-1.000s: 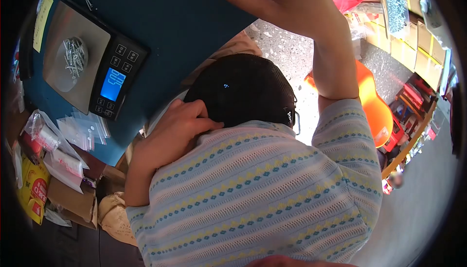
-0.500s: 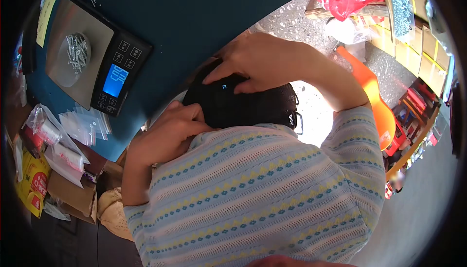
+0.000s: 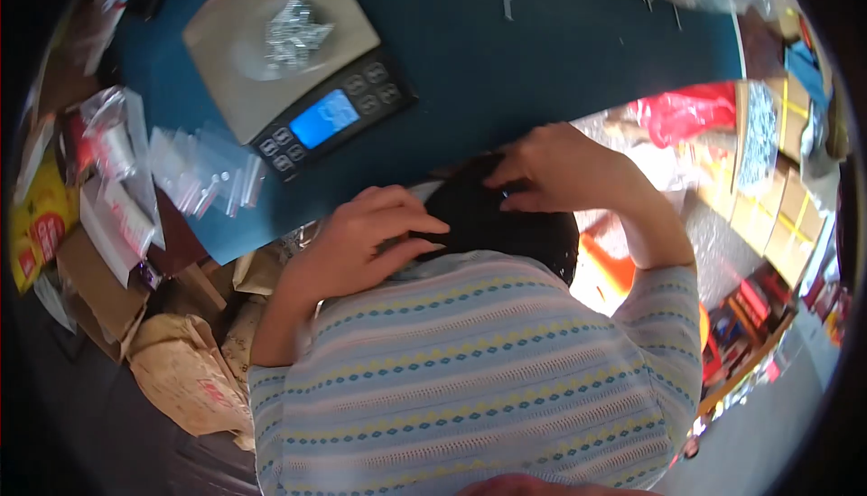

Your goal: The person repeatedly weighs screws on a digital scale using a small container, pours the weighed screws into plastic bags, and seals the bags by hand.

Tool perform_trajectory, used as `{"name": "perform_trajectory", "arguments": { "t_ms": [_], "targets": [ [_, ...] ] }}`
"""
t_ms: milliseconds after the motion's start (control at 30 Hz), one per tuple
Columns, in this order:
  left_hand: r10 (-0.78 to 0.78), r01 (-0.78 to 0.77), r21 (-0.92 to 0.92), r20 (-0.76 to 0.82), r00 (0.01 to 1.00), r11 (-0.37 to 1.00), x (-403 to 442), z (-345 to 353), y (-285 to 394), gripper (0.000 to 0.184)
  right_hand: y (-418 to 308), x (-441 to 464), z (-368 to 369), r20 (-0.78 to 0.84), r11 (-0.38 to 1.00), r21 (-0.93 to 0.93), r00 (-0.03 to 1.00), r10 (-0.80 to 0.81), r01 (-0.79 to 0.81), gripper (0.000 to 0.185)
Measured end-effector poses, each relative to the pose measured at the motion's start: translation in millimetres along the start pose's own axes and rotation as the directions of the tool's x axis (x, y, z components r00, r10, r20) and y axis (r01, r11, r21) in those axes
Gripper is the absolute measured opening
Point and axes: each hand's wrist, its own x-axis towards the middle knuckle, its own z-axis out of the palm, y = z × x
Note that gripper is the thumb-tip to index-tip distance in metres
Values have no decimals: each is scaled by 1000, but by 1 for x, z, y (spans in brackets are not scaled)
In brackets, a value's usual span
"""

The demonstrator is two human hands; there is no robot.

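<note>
Blue-green tabletop (image 3: pixel 506 71) is spreading ahead, matte, smooth; digital scale (image 3: pixel 217 71), brushed-metal plate + dark keypad, is sitting on its L part. Black item (image 3: pixel 519 229), soft-looking, rounded, is lying in front of torso just below tabletop edge, between hands; long axis is running approx. L–R, part hidden. R hand (image 3: pixel 569 171) is reaching over its upper R side, nearer; fingers curling, part open. L hand (image 3: pixel 375 234) is touching its L edge, half closed, tips nearly meeting; grip on fabric: can't tell, either hand. Flat clear zip bags (image 3: pixel 203 166) are overlapping near scale; clear bag w/ shiny metal pcs (image 3: pixel 298 35) is resting on plate.
</note>
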Motion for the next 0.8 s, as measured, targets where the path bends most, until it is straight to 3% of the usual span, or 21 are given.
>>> {"name": "perform_trajectory", "arguments": {
  "t_ms": [33, 100, 133, 167, 233, 267, 300, 433, 533, 633, 733, 800],
  "targets": [
    [-23, 28, 34, -135, 991, 999, -10, -6, -2, 22, -3, 2, -8, 6, 1000, 2, 1000, -24, 24, 27],
    [-53, 90, 77, -392, 918, 993, -37, -20, -14, 21, -15, 6, -25, -129, 990, 122, 990, -51, 67, 20],
    [-72, 164, 128, -532, 844, 978, -50, -25, -21, 21, -20, 8, -33, -195, 978, 185, 979, -54, 91, 17],
    [-77, 242, 163, -658, 749, 957, -60, -30, -29, 22, -17, 11, -34, -371, 952, 177, 913, -169, 248, 19],
    [66, 427, 407, -782, 620, 808, -70, -40, -40, 21, -21, 20, -47, -527, 978, 77, 841, -125, 193, 19],
    [154, 526, 489, -817, 555, 696, -73, -44, -46, 21, -23, 24, -54, -603, 987, 29, 790, -111, 160, 19],
    [175, 594, 541, -809, 562, 596, -78, -46, -58, 21, -17, 33, -56, -681, 988, -70, 718, -146, 135, 19],
    [246, 528, 573, -789, 563, 627, -84, -46, -78, 20, -7, 57, -86, -745, 984, -181, 652, -140, 5, 17],
    [256, 462, 478, -849, 463, 747, -83, -46, -85, 14, 3, 80, -107, -756, 968, -250, 623, -200, 6, 16],
    [163, 495, 385, -887, 433, 779, -76, -45, -79, 13, 5, 111, -125, -754, 965, -262, 624, -203, -2, 17],
    [176, 425, 330, -915, 363, 843, -71, -42, -80, 18, -5, 140, -132, -772, 957, -271, 616, -153, -102, 16],
    [182, 388, 301, -932, 314, 871, -73, -39, -81, 21, -6, 151, -136, -763, 964, -266, 611, -212, 3, 15]
  ]
}}
